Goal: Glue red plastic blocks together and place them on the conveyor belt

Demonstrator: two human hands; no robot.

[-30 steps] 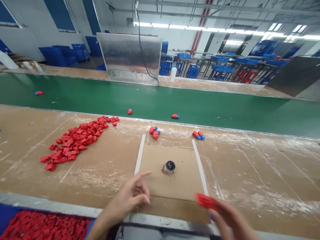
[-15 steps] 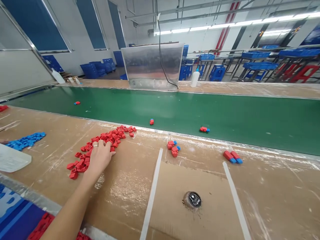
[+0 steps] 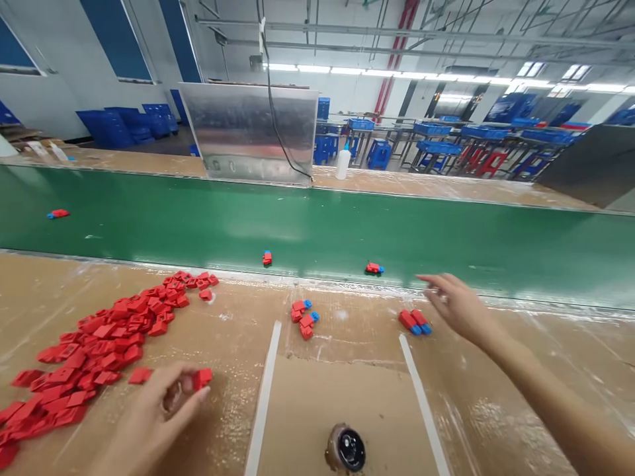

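My left hand [image 3: 161, 413] is closed on a small red plastic block [image 3: 202, 379], pinched between thumb and fingertips. Beside it spreads a heap of similar red blocks [image 3: 106, 347], with one loose red block [image 3: 140, 375] close to the fingers. Over the near edge of the green belt [image 3: 317, 225], my right hand [image 3: 454, 307] is stretched out with fingers apart and nothing visible in them. Nearest to it lie two red-and-blue pieces [image 3: 415, 322], side by side on the brown tabletop. Another small group of red-and-blue pieces [image 3: 304, 318] rests farther left.
A round dark cup [image 3: 351, 449] sits on cardboard between two white tape strips [image 3: 265, 396]. Red-and-blue pieces [image 3: 374, 268] lie spaced out on the belt. Behind it stand a metal panel [image 3: 253, 132] and a white squeeze bottle [image 3: 342, 162].
My left hand has left the red heap and come nearer with a red block. My right hand has entered from the right. The view has turned rightward.
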